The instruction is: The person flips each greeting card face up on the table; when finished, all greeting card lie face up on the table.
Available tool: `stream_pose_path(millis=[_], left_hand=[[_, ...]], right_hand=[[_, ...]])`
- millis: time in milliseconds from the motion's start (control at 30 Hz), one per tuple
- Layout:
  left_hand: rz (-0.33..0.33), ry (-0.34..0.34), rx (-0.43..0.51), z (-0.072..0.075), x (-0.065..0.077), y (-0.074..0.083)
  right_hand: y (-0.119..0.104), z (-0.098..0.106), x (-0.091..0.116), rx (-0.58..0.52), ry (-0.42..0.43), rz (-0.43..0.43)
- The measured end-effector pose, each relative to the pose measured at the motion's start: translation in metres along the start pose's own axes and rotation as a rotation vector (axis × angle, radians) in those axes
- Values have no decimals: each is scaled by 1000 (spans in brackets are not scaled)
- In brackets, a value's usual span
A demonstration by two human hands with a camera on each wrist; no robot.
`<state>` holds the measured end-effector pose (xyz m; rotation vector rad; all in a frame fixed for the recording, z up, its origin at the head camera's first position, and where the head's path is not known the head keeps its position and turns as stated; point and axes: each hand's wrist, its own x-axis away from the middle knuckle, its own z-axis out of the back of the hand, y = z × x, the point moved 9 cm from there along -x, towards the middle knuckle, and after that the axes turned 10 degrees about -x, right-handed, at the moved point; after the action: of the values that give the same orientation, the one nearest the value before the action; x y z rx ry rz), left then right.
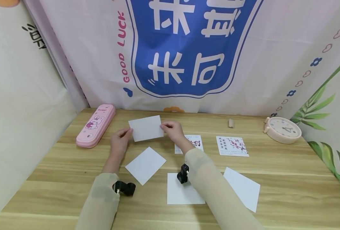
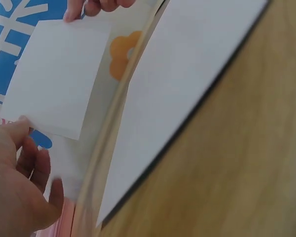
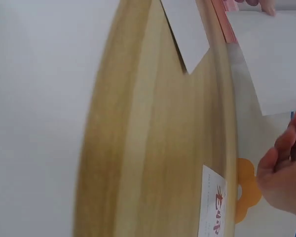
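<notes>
A white card (image 1: pixel 147 128), blank on the side facing me, is held up above the back of the wooden table. My left hand (image 1: pixel 120 139) pinches its left edge between thumb and fingers. At the opposite edge my right hand (image 1: pixel 173 130) pinches it too. The left wrist view shows the same card (image 2: pixel 59 79) stretched between both hands. Below it a blank white card (image 1: pixel 145 165) lies at a slant on the table. A printed card (image 1: pixel 197 142) with red characters lies partly hidden under my right wrist.
Another printed card (image 1: pixel 232 146) with blossoms lies to the right. Nearer me are two blank cards, one (image 1: pixel 184 193) under my right forearm and one (image 1: pixel 243 188) beside it. A pink pencil case (image 1: pixel 96 125), a small beige roll (image 1: pixel 230 123) and a pink clock (image 1: pixel 282 129) stand around them.
</notes>
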<state>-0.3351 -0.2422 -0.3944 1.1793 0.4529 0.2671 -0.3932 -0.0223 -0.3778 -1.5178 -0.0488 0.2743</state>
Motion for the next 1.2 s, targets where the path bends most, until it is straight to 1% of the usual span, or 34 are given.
stream_pose_path(millis=[33,100,167,233,300,333,400,467,500,600,667,733,767,833,967,1000,1067,1200], left_hand=[[-4,1,46,0,-1,-2],[-22,-18,142,-2,-2,-5],[-45,-66,246,-6,-5,-10],[-76,-113,332,-10,-9,-15],[-101,-158,373,-13,-11,-19],[-102,-176,382,-14,-12,-21],[-78,-179,327,-14,-13,-23],[-26,-184,261,-13,-11,-23],[-1,-185,214,-12,-8,-21],[54,-245,86,-11,0,-11],[74,-317,45,-14,5,-6],[75,-374,-26,-17,8,-3],[76,-389,-51,-18,9,-3],[66,-410,-62,-21,10,-2],[37,-408,-78,-25,11,-1],[34,-406,-78,-26,11,-1],[31,-396,-99,-26,10,-3],[19,-376,-148,-27,8,-6]], right_hand=[[2,-1,0,-49,-9,-15],[5,-3,1,-137,-35,-47],[6,-4,2,-198,-61,-67],[6,-5,4,-222,-87,-72],[6,-5,5,-231,-108,-88],[7,-5,6,-226,-119,-94],[8,-4,7,-208,-128,-117],[12,-2,8,-185,-127,-152],[13,-2,8,-174,-128,-166],[18,0,10,-140,-121,-215],[19,-1,11,-115,-131,-223],[22,-1,12,-95,-135,-234],[22,-1,13,-70,-139,-226],[23,-2,13,-1,-146,-194],[22,-3,15,139,-154,-125],[21,-3,15,157,-151,-117],[20,-3,17,193,-147,-109],[19,-5,18,232,-143,-123]])
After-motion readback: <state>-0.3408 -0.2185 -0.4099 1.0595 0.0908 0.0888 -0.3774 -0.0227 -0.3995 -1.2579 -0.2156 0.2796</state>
